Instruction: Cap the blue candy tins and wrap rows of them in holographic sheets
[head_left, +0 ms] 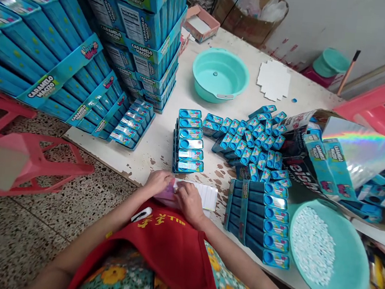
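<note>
Both hands meet at the table's near edge over a flat pinkish-purple sheet [164, 195] with white strips [209, 197] beside it. My left hand [157, 182] has its fingers bent and pressed together at the sheet's left part; what lies between them is too small to name. My right hand [189, 201] is curled on the sheet, fingertips close to the left ones, with a small pale bit by them. Just beyond the hands stands a row of blue candy boxes [191, 144]. Right of them, a banded row of blue boxes [257, 214] lies on its side.
Tall stacks of blue display boxes [144, 44] rise at the left. Loose blue boxes [254, 141] crowd the middle right. A green basin [202, 79] sits behind; another [351, 264] holds white pieces. A full carton [300, 159] stands right, a pink stool [41, 161] left.
</note>
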A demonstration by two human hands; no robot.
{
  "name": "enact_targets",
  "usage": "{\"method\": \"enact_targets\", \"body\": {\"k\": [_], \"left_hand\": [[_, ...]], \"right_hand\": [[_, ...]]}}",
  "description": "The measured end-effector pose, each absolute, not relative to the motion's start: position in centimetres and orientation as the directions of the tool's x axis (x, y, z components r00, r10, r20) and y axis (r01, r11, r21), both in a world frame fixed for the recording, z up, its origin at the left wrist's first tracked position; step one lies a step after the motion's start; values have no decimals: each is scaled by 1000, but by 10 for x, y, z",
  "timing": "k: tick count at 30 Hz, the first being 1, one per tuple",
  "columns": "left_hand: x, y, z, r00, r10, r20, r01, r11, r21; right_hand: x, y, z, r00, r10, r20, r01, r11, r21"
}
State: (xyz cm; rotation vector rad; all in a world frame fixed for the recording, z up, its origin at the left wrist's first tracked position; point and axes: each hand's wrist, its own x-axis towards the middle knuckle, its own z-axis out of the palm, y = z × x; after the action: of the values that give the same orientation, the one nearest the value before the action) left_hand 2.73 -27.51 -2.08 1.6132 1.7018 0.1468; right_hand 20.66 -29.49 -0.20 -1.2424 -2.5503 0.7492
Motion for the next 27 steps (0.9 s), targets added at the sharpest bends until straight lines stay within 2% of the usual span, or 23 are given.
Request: {"method": "enact_targets", "body": {"k": [2, 5, 8, 10, 11, 13, 16, 22, 25, 27], "left_hand": [[28, -275, -21, 96, 902, -422, 806, 178, 564], [26, -280, -6, 6, 943, -333, 785, 202, 585], [21, -288, 34, -119, 975, -186, 580, 220, 784], [20, -291, 68, -73, 985, -155, 378, 171, 910], [21, -290, 84, -2, 986, -168, 321, 160, 933], [24, -283, 109, 119, 966, -231, 286, 189, 939], [25, -261, 120, 146, 941, -306, 312, 249, 917], [5, -202, 94, 72, 975, -208, 379, 166, 910], [1, -185, 79, 47, 982, -181, 402, 147, 904], [5, -182, 71, 30, 983, -181, 363, 158, 918]], "right_hand": [[208, -290, 22, -611, 790, -45, 659, 477, -582], [211, -278, 72, -557, 829, -52, 569, 336, -750], [215, -262, 118, -522, 851, -62, 476, 230, -849], [215, -252, 136, -511, 857, -63, 426, 189, -885], [214, -247, 141, -503, 862, -56, 400, 175, -900], [210, -237, 141, -474, 880, -42, 364, 152, -919], [199, -220, 127, -401, 915, -47, 380, 119, -917], [175, -175, 93, -144, 981, 128, 569, 188, -800], [169, -160, 79, -103, 986, 129, 627, 165, -761], [169, -155, 70, -84, 990, 113, 611, 141, -779]]}}
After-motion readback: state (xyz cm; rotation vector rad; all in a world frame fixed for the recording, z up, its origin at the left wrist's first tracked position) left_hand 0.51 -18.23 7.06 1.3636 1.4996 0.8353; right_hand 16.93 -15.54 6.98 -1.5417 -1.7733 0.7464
